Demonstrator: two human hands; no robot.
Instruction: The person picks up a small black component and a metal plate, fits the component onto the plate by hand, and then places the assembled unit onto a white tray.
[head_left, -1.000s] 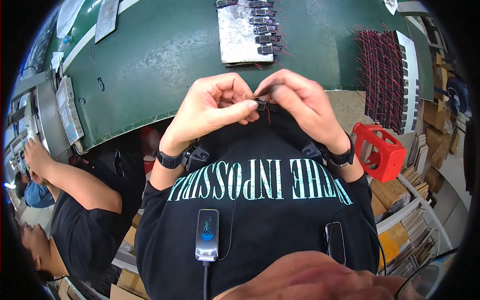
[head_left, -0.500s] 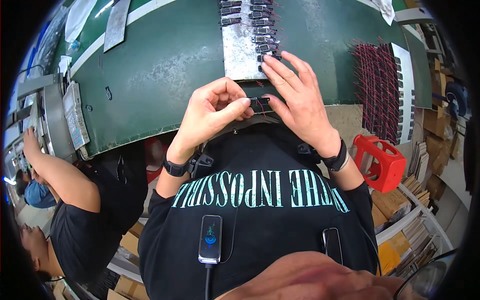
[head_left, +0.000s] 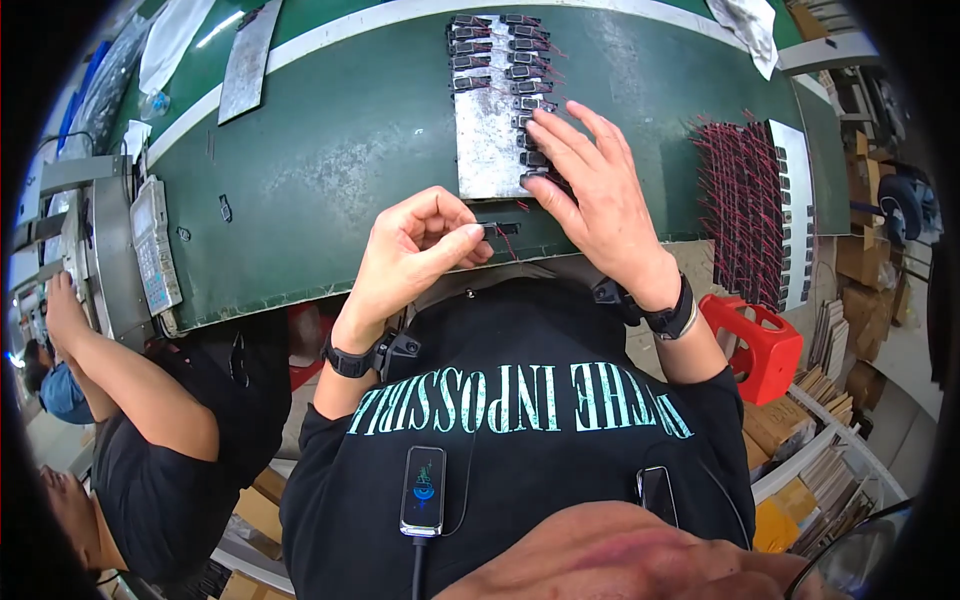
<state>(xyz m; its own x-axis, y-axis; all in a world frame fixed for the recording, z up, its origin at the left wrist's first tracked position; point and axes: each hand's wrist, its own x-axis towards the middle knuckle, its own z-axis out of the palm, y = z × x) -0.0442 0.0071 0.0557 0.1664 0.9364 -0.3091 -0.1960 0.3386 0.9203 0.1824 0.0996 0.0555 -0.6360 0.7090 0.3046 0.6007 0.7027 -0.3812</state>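
Between thumb and forefinger, my left hand point(head_left: 425, 245) pinches one end of a small black wired part point(head_left: 505, 229), a slim rectangular piece that looks like a small speaker. Its thin red wire hangs toward me, over the near edge of the green table. My right hand point(head_left: 600, 195) is apart from that piece, with its fingers spread over the right-hand row on a metal plate point(head_left: 488, 140). Similar black parts lie on this plate in two rows, the left row shorter. The right fingers hide some of them, so whether they touch any I cannot tell.
At the right, a white board point(head_left: 797, 215) carries dense rows of black parts with red wires. A red stool point(head_left: 755, 345) stands below it. Two small dark pieces and a keypad device point(head_left: 153, 245) lie at the left, near a co-worker's arm point(head_left: 130, 360). Another metal plate point(head_left: 248, 65) lies farther back.
My right thumb has left the held part and moved toward the plate's right row. My left hand keeps the part. The view has shifted, showing more of the plate.
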